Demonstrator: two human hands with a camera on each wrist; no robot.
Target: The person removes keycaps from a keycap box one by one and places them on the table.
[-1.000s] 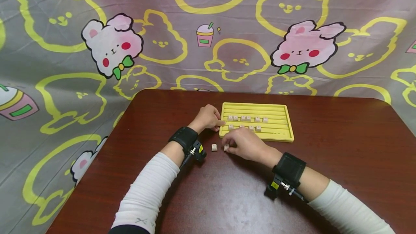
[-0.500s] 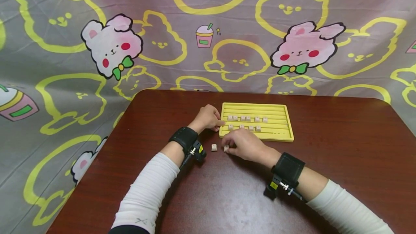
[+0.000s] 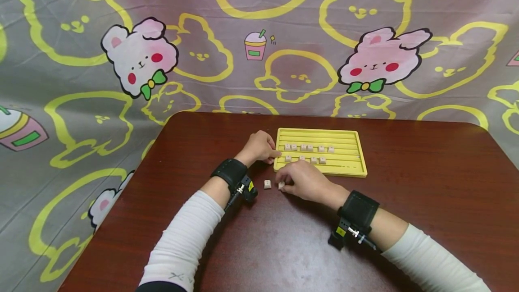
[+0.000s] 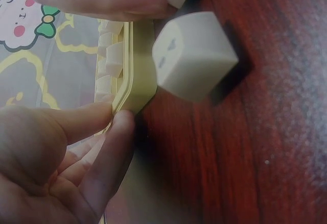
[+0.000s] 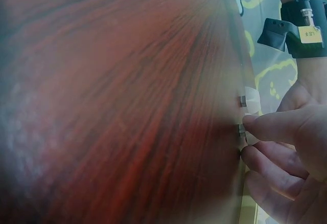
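keycap point(image 3: 281, 185) pinched in right hand point(image 3: 306, 180), apparently for pickup; left hand point(image 3: 260, 146) grips tray point(image 3: 320, 138) on its right; lift seems needed next.

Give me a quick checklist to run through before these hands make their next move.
1. Yellow tray held: ok; the left hand grips its left side.
2. Pinched keycap secured: ok; the right hand has it by the fingertips.
3. Pinched keycap lifted off the table: cannot tell.
4. Room in the yellow tray: ok; its far rows are bare.
5. No keycap outside the yellow tray: not ok; the pinched keycap and a loose keycap are.
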